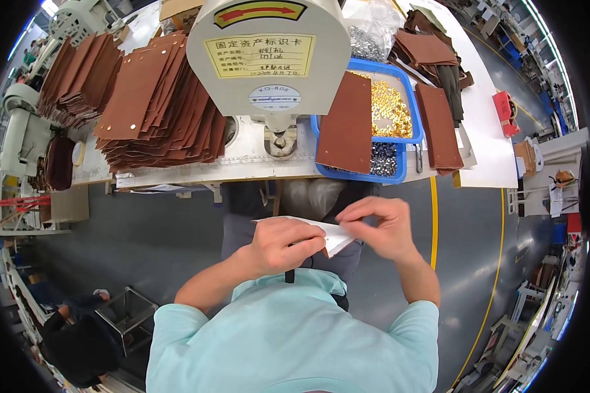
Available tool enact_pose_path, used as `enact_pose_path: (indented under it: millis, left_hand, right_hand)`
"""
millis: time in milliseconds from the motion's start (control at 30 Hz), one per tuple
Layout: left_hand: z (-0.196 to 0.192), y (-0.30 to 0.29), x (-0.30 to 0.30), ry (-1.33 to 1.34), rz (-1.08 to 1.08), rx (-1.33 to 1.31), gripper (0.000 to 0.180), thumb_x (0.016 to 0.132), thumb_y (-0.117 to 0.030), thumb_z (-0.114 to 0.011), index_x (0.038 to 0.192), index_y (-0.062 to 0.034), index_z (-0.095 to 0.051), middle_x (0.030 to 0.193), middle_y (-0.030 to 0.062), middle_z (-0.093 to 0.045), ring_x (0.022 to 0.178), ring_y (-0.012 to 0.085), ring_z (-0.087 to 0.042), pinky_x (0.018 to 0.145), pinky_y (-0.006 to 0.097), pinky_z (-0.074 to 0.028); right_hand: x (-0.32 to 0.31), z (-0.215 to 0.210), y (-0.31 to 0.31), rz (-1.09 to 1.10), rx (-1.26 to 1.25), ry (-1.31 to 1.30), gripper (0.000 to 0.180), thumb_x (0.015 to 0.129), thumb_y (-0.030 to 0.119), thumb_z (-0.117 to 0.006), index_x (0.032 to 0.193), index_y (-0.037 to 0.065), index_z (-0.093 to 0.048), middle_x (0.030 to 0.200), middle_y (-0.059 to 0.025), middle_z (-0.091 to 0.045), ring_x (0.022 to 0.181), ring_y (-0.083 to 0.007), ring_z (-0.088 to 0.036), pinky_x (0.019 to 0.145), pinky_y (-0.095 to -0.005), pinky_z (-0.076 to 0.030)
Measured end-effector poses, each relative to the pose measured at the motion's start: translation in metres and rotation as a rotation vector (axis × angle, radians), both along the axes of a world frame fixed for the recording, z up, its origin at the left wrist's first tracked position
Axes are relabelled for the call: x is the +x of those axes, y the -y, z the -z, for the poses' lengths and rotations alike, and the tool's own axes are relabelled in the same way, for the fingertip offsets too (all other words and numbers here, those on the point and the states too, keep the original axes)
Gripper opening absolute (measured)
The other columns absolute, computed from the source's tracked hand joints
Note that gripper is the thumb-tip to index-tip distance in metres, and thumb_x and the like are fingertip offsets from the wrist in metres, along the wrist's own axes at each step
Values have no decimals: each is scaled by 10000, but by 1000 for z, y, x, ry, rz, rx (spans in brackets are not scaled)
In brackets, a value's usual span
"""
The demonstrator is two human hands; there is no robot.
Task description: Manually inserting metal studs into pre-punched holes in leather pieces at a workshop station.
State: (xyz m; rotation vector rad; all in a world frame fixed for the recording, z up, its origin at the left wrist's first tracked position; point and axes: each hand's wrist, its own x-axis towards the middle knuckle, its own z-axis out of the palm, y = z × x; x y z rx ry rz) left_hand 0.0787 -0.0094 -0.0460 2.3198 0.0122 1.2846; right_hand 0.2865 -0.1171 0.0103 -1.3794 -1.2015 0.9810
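Above my lap, my left hand (280,243) is closed on a folded leather piece (337,237), its white underside up and a strip of brown showing at the lower edge. My right hand (385,226) is at the right end of that piece, thumb and fingers drawn together. Whatever lies between those fingertips is too small to make out. Beyond my hands, a brown leather panel (345,124) lies across a blue tray (410,98) of gold-coloured metal fasteners (388,111). Dark metal fasteners (383,159) fill the nearer part.
A pale press machine (269,78) stands over the table's front edge. Tall stacks of brown leather panels (157,98) sit left of it. At the right are another brown panel (438,128), dark leather pieces (449,78) and a red object (504,112). A person (78,340) is behind at lower left.
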Motion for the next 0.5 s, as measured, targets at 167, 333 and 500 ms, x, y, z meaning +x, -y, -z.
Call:
enact_pose_path:
  millis: [167, 333, 500]
  left_hand:
    - [-2, 1, -2, -56, 4, -117, 242, 639, -17, -788, 852, -89, -698, 855, 17, -698, 620, 173, -663, 509, 290, -522]
    - [-7, 0, -4, -79, -1, -217, 265, 650, -3, -839, 859, -93, -703, 809, 17, -680, 628, 187, -669, 512, 299, -526]
    - [-7, 0, -6, -97, -5, -252, 256, 663, -2, -838, 864, -92, -707, 821, 24, -689, 651, 196, -685, 524, 303, -539]
  right_hand:
    - [-12, -2, -3, -55, -182, -53, 115, 810, -24, -801, 923, -1, -794, 893, -86, -785, 796, -130, -732, 718, -256, -581]
    - [-14, 2, -4, -89, -210, -88, 114, 861, 15, -782, 973, 11, -799, 911, -90, -783, 834, -135, -743, 751, -262, -588]
    - [-19, -1, -3, -57, -195, -48, 105, 855, 19, -794, 960, 9, -802, 903, -92, -786, 839, -138, -750, 762, -262, -601]
